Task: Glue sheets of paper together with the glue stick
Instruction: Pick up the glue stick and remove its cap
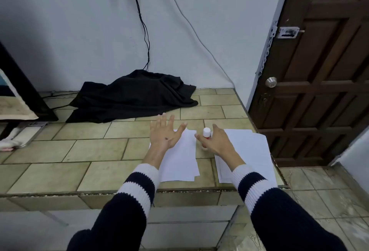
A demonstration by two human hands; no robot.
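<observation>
Two stacks of white paper lie on a tiled counter: a left stack [179,163] and a right stack [251,151]. Between them stands the glue stick [206,131], with a white cap and a red body. My right hand [216,141] is wrapped round its body, thumb in front and fingers behind, so most of the red part is hidden. My left hand [164,133] is palm down with fingers spread over the far left corner of the left stack; contact with the paper cannot be told.
A crumpled black cloth [133,95] lies at the back of the counter [99,151] against the wall, with cables [146,41] hanging down to it. The counter's right edge runs beside a dark wooden door [319,71]. A dark slanted frame [26,95] stands far left.
</observation>
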